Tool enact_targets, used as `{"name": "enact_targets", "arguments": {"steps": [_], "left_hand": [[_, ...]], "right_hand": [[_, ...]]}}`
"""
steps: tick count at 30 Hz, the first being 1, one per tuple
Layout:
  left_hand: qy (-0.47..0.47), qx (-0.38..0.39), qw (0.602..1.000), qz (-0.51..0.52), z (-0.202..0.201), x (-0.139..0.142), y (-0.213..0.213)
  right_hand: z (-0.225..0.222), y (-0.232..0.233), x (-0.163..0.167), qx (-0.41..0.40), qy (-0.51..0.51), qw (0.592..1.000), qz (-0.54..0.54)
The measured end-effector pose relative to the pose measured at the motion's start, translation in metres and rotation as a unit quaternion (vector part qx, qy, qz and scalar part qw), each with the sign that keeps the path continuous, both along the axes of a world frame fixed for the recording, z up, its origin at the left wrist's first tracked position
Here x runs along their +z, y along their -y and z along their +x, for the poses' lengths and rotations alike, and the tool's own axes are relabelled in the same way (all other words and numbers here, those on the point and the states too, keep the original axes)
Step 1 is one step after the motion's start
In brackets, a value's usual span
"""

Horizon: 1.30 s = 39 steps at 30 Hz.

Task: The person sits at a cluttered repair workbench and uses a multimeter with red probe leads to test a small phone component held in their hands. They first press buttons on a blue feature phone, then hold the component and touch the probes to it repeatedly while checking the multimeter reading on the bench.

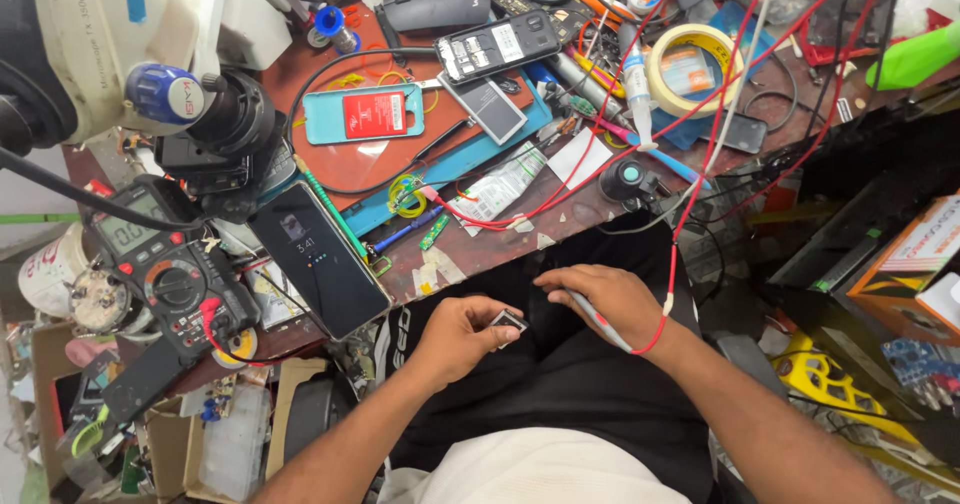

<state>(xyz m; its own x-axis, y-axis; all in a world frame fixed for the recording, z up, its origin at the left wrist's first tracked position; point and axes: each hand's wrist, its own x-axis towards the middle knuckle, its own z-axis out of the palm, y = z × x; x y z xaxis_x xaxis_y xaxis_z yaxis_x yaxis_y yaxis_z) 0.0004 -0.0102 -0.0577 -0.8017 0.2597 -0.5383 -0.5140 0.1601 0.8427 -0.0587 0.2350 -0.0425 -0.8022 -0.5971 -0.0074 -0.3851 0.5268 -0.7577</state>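
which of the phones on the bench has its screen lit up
The large black smartphone at the bench's near edge, beside the multimeter. Its screen glows; the small keypad phone farther back lies back-up, opened.

A reddish-brown bench [470, 249] is running slantwise across the view, its worn top showing scraps of old tape and lying almost buried under clutter. A white microscope [110, 34] is looming over its left end, beside a black multimeter [165, 274] and a dark smartphone [318, 261] with its screen glowing. Red wires [640, 104] are trailing over a roll of yellow tape [688, 69], a black mouse [436, 1] and an opened handset [497, 46]. Cardboard boxes [170, 444] are crowding the space below on the left; an orange box [915, 269] is sitting on the right. Even, bright light is falling everywhere.
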Motion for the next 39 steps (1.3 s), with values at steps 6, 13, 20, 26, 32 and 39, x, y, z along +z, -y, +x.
{"name": "enact_targets", "arguments": {"steps": [6,13,20,26,32,39], "left_hand": [[-0.115,0.005,0.988,-0.101,-0.007,0.001,0.0],[-0.177,-0.209,0.912,-0.304,-0.009,0.015,0.0],[-0.257,-0.281,0.873,-0.305,-0.006,-0.012,-0.005],[-0.334,-0.253,0.885,-0.205,-0.008,-0.013,-0.005],[-0.449,-0.106,0.875,-0.147,-0.002,0.034,-0.021],[-0.58,0.03,0.728,-0.364,-0.029,0.095,0.003]], "right_hand": [[-0.009,-0.001,0.005,0.075,0.037,0.996,0.031],[-0.005,0.002,0.001,0.154,0.025,0.987,0.037],[-0.007,0.001,0.002,0.196,0.008,0.979,0.064],[-0.004,0.002,0.013,0.177,0.013,0.981,0.074],[0.001,0.0,0.019,0.174,-0.023,0.98,0.089],[0.012,0.0,0.017,0.19,-0.033,0.979,0.069]]}}
